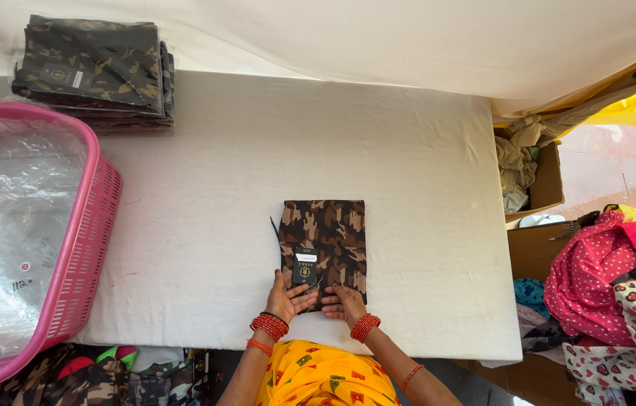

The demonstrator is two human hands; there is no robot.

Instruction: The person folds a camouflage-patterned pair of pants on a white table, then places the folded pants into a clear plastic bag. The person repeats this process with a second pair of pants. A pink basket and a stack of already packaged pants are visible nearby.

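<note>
Nearest the tabletop (423, 225) edge, left hand (286, 298) and right hand (344, 302) lie flat, grips released, on the near end of a folded camouflage garment (325, 237) bearing a dark tag (304, 269). Left: pink basket (81, 248). Far left: stacked packs (96, 71).

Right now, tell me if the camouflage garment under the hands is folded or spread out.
Folded. The camouflage garment forms a compact rectangle with straight edges; left hand and right hand press its near edge.
</note>
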